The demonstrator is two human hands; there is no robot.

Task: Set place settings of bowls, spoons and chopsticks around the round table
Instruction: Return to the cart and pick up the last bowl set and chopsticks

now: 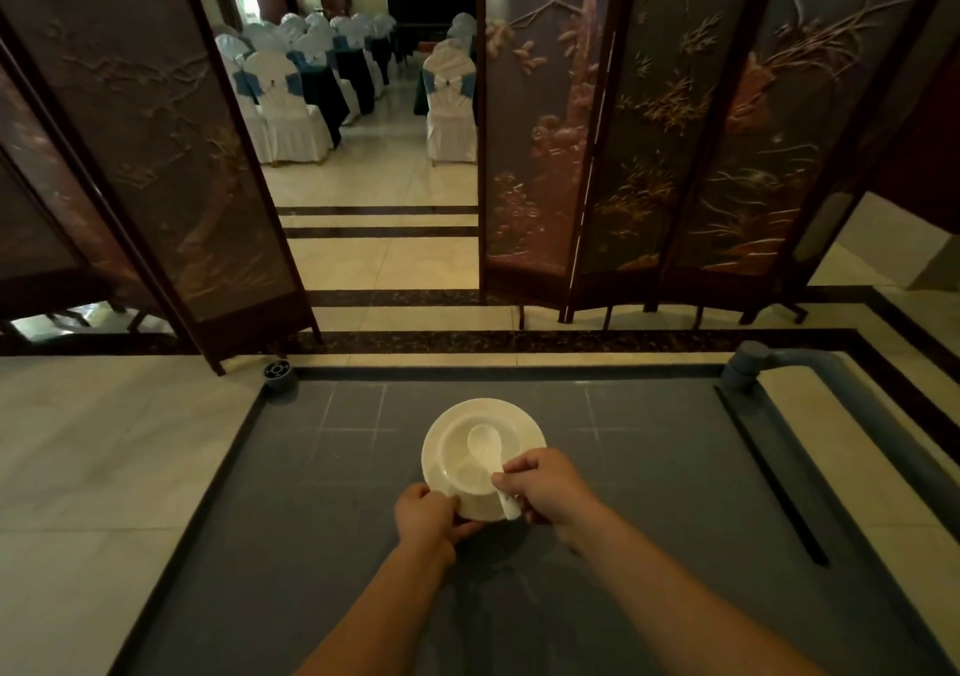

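Both hands hold one place setting above a grey cart top (649, 467). The left hand (423, 514) has its fingers closed on the near rim of a white plate (441, 447). A white bowl (480, 460) sits on the plate. The right hand (545, 486) pinches the handle of a white spoon (488, 447) lying in the bowl.

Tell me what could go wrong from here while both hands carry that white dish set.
1. The white ceramic spoon lies loose in the white bowl, its handle overhanging the rim under the right hand; a tilt could slide it out.
2. The bowl sits unfixed on the white round plate, gripped only at the near edge by the left hand; it might shift or tip.
3. No round table is in view.
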